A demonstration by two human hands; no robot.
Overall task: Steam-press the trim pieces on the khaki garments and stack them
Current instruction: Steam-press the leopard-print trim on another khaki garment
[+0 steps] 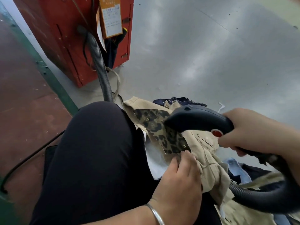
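A red metal cabinet [65, 38] stood at the upper left on the grey floor [203, 54]. An orange-edged paper tag [112, 18] hung against its front. A grey ribbed hose [101, 65] ran from the cabinet down toward the floor, with a beige strap [117, 80] looped just beside it. A green rail [48, 73] crossed the left side, bordering a reddish-brown surface [24, 103]. A thin black cable [29, 157] lay across that surface. Dark navy cloth [180, 101] lay crumpled on the floor, and light blue fabric [235, 168] showed at the lower right.
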